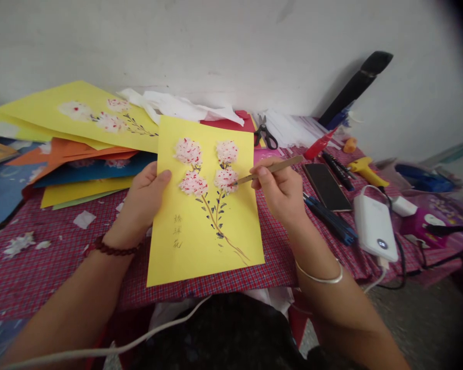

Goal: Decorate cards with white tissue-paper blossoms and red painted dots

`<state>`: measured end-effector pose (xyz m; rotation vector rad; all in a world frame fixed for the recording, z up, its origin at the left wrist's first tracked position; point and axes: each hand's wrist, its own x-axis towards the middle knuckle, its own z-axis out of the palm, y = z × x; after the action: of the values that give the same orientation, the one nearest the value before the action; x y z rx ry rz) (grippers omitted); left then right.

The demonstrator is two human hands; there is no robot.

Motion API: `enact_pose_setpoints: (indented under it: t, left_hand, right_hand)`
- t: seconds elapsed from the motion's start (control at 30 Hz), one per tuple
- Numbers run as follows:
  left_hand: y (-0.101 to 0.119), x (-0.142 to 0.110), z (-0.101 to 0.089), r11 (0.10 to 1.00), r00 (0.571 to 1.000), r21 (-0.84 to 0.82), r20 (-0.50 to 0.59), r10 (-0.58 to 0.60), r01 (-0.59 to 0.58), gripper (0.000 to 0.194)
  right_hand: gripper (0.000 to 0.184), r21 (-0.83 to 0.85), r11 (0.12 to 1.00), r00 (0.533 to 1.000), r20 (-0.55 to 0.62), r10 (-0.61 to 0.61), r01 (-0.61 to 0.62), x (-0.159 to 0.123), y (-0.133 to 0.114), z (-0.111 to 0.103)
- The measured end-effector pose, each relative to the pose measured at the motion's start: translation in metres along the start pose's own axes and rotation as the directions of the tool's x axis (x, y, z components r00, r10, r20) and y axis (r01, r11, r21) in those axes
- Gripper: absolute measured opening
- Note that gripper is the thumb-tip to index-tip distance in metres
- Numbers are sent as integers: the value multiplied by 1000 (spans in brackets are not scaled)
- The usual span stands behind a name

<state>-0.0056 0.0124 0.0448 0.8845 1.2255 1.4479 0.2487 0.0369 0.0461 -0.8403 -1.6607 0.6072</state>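
Observation:
My left hand (146, 192) grips the left edge of a yellow card (170, 267), thumb on the front. The card is tilted toward me above the table. It bears several round flowers (193, 183) of white, red-flecked bits, with drawn stems, small dark leaves and handwritten characters at the lower left. My right hand (280, 187) pinches a thin brown wooden stick (281, 164). The stick's narrow end meets the lower right flower (227, 180); whether it presses on it I cannot tell.
Another yellow flower card (100, 128) lies at the back left over coloured sheets (81, 190). Scissors (265, 133), a red-tipped bottle (320, 144), a phone (327, 187), a blue cutter (332, 221), a yellow glue gun (368, 171) and a white power bank (375, 223) are on the right.

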Motion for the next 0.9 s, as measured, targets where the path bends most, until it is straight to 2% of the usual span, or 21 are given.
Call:
enact_pose_setpoints:
  t: [0.17,0.27,0.37,0.5,0.67,0.9]
  left_hand:
    - [2,-1,0,1000,1000,13,4,-12,12,15]
    - [1,-1,-1,999,999,23,5,-40,40,19]
    - [-1,-1,-1,997,999,54,-4,-50,51,21]
    - [-2,-1,-1,995,998,69,-2,-66,66,22]
    - [-3,-1,0,996,997,53,5,-77,76,20]
    - [-3,-7,7,994,994,34,24,-106,106,21]
  right_hand:
    - [20,141,989,992,-109,57,-41,2,-5,-1]
    - [17,262,963,987,-130,94,-57,3,-3,-1]
    - [12,395,915,989,-82,126,-84,3,-1,1]
    - [13,472,865,984,51,169,-172,-1,-4,6]
    - [15,463,847,962,196,190,-262,-5,-10,11]
    - [22,308,927,968,191,161,-214,-7,-15,16]
